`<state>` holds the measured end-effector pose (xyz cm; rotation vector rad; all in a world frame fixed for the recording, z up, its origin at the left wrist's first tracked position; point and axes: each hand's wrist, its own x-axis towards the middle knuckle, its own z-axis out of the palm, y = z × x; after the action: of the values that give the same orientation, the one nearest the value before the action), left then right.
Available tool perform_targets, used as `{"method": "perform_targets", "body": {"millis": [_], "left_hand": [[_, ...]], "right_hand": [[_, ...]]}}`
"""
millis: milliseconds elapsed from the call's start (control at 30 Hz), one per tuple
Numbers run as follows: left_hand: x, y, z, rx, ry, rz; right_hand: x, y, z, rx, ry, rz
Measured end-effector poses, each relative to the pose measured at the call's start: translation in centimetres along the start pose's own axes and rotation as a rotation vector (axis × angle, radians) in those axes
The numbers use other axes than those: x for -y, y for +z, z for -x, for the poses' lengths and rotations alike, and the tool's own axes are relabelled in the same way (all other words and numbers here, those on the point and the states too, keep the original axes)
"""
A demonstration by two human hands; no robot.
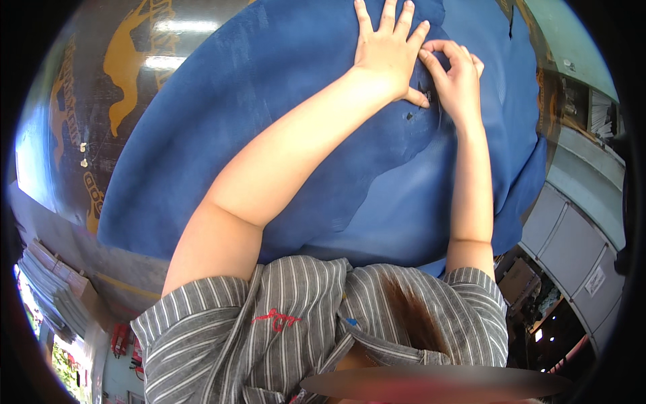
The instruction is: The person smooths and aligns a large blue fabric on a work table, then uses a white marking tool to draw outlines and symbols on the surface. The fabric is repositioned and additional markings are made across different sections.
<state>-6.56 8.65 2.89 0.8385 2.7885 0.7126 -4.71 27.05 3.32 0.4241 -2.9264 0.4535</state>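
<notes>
While the left hand [390, 57] lay splay-fingered on the blue sheet [262, 87] across the upper centre, the right hand [461, 84] curled its fingers beside it, whether pinching I couldn't tell, and a hard tug might have torn the sheet near its dark, hole-like mark [410, 116]

Left hand [389, 54] was pretty much flat at the far end, fingers [386, 19] spread wide; right hand [460, 84] sat just right, thumb [435, 66] and index finger [441, 45] curled close.

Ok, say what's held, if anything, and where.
The left hand lies spread on the broad blue leather-like sheet, holding nothing; whether the right hand pinches its edge cannot be told.
</notes>
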Motion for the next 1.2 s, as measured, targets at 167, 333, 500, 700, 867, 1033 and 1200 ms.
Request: {"method": "perform_targets", "body": {"millis": [167, 333, 500, 700, 867, 1033, 1200], "left_hand": [[0.3, -0.3, 0.7, -0.078, 0.019, 0.027], [1.1, -0.2, 0.5, -0.014, 0.060, -0.007], [2.9, 1.7, -1.1, -0.077, 0.137, 0.043], [2.0, 4.4, -1.4, -0.405, 0.071, -0.053], [1.7, 4.2, -1.1, -0.396, 0.076, -0.042], [1.7, 4.2, -1.6, -0.399, 0.075, -0.074], [2.1, 4.4, -1.5, -0.390, 0.081, -0.070]], "right_hand": [[-1.6, 0.2, -1.6, -0.126, 0.204, 0.082], [1.3, -3.6, 2.3, 0.248, 0.093, -0.072], [3.1, -5.1, 3.4, 0.298, 0.016, 0.004], [3.1, -1.9, 2.0, 0.070, -0.050, 0.045], [4.7, -5.0, 5.0, 0.272, -0.098, 0.168], [4.4, -3.0, 1.1, 0.086, -0.141, 0.109], [5.7, -3.8, 3.3, 0.216, -0.099, 0.169]]}}
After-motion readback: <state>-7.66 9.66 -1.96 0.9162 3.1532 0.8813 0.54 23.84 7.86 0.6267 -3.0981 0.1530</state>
